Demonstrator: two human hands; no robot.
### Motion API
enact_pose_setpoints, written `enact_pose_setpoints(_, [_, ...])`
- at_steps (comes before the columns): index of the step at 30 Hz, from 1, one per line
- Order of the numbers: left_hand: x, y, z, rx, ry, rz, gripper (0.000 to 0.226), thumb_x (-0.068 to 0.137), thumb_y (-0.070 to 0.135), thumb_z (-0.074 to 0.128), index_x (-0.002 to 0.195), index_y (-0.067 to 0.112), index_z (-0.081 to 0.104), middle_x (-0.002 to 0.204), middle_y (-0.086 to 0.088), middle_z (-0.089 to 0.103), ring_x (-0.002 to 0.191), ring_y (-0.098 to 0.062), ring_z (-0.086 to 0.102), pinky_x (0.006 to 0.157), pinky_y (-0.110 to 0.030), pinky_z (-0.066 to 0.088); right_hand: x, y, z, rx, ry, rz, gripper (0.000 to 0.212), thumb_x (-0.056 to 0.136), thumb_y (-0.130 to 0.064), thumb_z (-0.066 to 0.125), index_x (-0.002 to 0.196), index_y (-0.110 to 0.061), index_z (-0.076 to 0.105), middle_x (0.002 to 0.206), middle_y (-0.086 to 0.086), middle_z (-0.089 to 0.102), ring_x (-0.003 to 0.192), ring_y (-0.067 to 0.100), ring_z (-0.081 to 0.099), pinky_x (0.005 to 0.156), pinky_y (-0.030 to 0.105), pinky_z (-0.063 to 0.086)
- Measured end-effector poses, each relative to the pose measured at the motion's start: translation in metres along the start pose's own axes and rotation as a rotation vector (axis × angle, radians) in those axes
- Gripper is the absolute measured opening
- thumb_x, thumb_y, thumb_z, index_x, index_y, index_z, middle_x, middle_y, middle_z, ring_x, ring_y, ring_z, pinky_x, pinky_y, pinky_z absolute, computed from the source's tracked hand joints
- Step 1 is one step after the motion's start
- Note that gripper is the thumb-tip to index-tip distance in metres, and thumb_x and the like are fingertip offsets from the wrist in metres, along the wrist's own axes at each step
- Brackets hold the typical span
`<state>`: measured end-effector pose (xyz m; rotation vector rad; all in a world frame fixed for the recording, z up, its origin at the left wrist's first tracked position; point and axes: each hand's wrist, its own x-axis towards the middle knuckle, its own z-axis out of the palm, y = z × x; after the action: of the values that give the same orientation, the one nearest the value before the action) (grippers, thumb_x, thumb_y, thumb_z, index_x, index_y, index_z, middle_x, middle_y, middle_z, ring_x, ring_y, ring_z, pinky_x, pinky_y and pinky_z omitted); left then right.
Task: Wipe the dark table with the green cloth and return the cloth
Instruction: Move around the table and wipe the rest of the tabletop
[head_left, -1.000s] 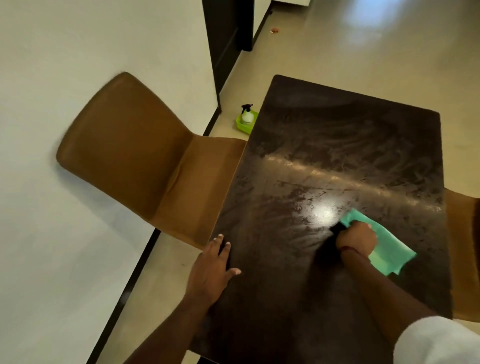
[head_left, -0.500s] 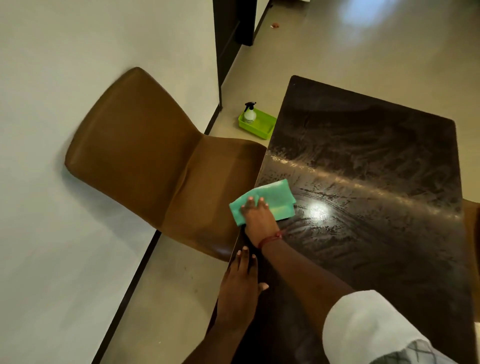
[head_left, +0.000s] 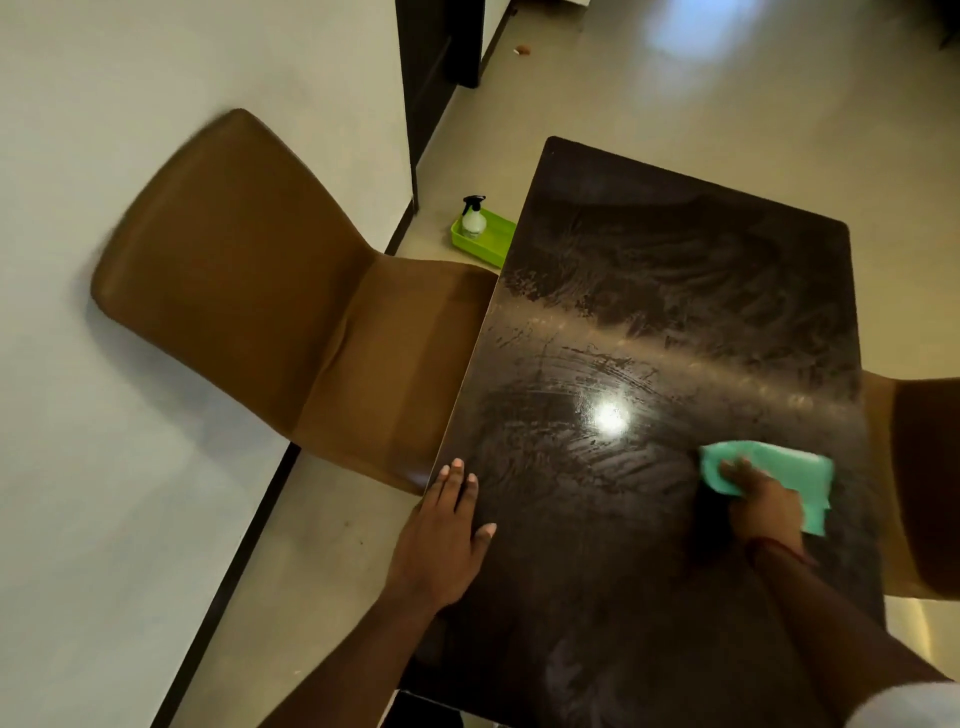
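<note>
The dark table (head_left: 675, 291) fills the middle of the view, its glossy top streaked with wet wipe marks and a bright light glare. My right hand (head_left: 763, 506) presses the green cloth (head_left: 795, 467) flat against the table near its right edge. The cloth spreads out beyond my fingers toward the right. My left hand (head_left: 447, 535) lies flat on the table's left edge with fingers spread and nothing in it.
A brown chair (head_left: 270, 291) stands tucked against the table's left side by the white wall. A green tray (head_left: 488, 239) with a spray bottle (head_left: 472, 218) sits on the floor past the chair. Another brown chair (head_left: 914, 483) is at the right edge.
My right hand has swept the green cloth from the table's left edge across to the right side. My left hand has stayed resting on the left edge.
</note>
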<state>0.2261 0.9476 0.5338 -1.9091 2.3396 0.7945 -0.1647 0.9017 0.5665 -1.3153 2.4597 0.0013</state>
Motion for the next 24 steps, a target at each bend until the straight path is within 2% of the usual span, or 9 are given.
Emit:
enact_pose_setpoints(5, [0.001, 0.003, 0.0, 0.027, -0.035, -0.016, 0.079, 0.096, 0.063, 0.033, 0.157, 0.017, 0.01, 0.165, -0.005, -0.005, 0.152, -0.021, -0.002, 0.119, -0.036, 0.018, -0.01, 0.084, -0.004, -0.02, 0.064, 0.356, 0.036, 0.088, -0.006, 0.061, 0.122, 0.005, 0.059, 0.11, 0.038, 0.061, 0.101, 0.052, 0.058, 0.097, 0.056, 0.044])
enact_pose_setpoints(8, [0.002, 0.004, -0.001, 0.069, -0.054, 0.0, 0.085, 0.094, 0.066, 0.036, 0.157, 0.015, 0.01, 0.165, -0.007, -0.004, 0.152, -0.024, 0.0, 0.12, -0.038, 0.018, -0.019, 0.081, -0.008, 0.023, 0.097, 0.384, 0.04, 0.082, -0.003, 0.065, 0.122, -0.001, 0.061, 0.113, 0.036, 0.061, 0.104, 0.052, 0.058, 0.095, 0.053, 0.043])
enact_pose_setpoints(10, [0.004, 0.003, -0.004, 0.087, -0.078, 0.003, 0.087, 0.093, 0.068, 0.036, 0.157, 0.015, 0.01, 0.165, -0.007, -0.005, 0.152, -0.024, -0.001, 0.12, -0.038, 0.018, -0.026, 0.051, -0.004, 0.076, 0.112, 0.338, 0.041, 0.081, -0.002, 0.064, 0.122, -0.004, 0.063, 0.118, 0.034, 0.06, 0.108, 0.051, 0.057, 0.094, 0.051, 0.044])
enact_pose_setpoints(13, [0.003, 0.005, -0.005, 0.104, -0.105, 0.007, 0.089, 0.092, 0.068, 0.038, 0.157, 0.014, 0.008, 0.165, -0.008, -0.007, 0.152, -0.024, -0.004, 0.121, -0.038, 0.014, -0.049, -0.02, 0.022, 0.033, 0.037, 0.11, 0.041, 0.086, -0.005, 0.057, 0.126, -0.004, 0.055, 0.137, 0.03, 0.047, 0.122, 0.049, 0.048, 0.097, 0.049, 0.043])
enact_pose_setpoints(16, [0.001, 0.012, -0.004, 0.121, -0.089, -0.023, 0.086, 0.094, 0.063, 0.039, 0.157, 0.013, 0.006, 0.164, -0.01, -0.008, 0.152, -0.026, -0.005, 0.121, -0.038, 0.011, -0.083, -0.103, 0.046, -0.091, -0.106, -0.203, 0.049, 0.091, -0.003, 0.044, 0.139, -0.01, 0.041, 0.154, 0.02, 0.028, 0.138, 0.044, 0.03, 0.108, 0.049, 0.037])
enact_pose_setpoints(18, [-0.006, 0.018, 0.0, 0.109, -0.06, -0.035, 0.08, 0.097, 0.058, 0.038, 0.156, 0.013, 0.009, 0.165, -0.011, -0.004, 0.152, -0.026, -0.004, 0.122, -0.04, 0.01, -0.109, -0.149, 0.06, -0.137, -0.195, -0.41, 0.049, 0.093, -0.003, 0.039, 0.141, -0.012, 0.039, 0.156, 0.018, 0.024, 0.14, 0.044, 0.025, 0.112, 0.052, 0.032])
enact_pose_setpoints(20, [-0.023, 0.023, 0.009, 0.035, -0.011, -0.029, 0.068, 0.099, 0.049, 0.041, 0.155, 0.015, 0.022, 0.164, -0.011, 0.008, 0.152, -0.027, 0.002, 0.122, -0.042, 0.011, -0.135, -0.179, 0.075, -0.228, -0.278, -0.606, 0.047, 0.096, -0.006, 0.039, 0.143, -0.011, 0.037, 0.156, 0.019, 0.022, 0.141, 0.046, 0.022, 0.112, 0.056, 0.029])
enact_pose_setpoints(22, [-0.051, 0.026, 0.022, -0.016, 0.026, -0.029, 0.056, 0.1, 0.042, 0.045, 0.151, 0.02, 0.035, 0.162, -0.01, 0.021, 0.151, -0.027, 0.01, 0.123, -0.043, 0.013, -0.154, -0.189, 0.088, -0.304, -0.331, -0.75, 0.049, 0.095, -0.011, 0.045, 0.144, -0.009, 0.035, 0.156, 0.02, 0.02, 0.141, 0.048, 0.018, 0.113, 0.06, 0.025])
enact_pose_setpoints(24, [-0.08, 0.023, 0.035, -0.014, 0.048, -0.076, 0.055, 0.101, 0.043, 0.039, 0.15, 0.02, 0.036, 0.162, -0.011, 0.023, 0.151, -0.026, 0.011, 0.122, -0.042, 0.014, -0.158, -0.182, 0.093, -0.317, -0.339, -0.847, 0.05, 0.095, -0.011, 0.047, 0.144, -0.01, 0.035, 0.157, 0.018, 0.019, 0.143, 0.046, 0.017, 0.114, 0.059, 0.023])
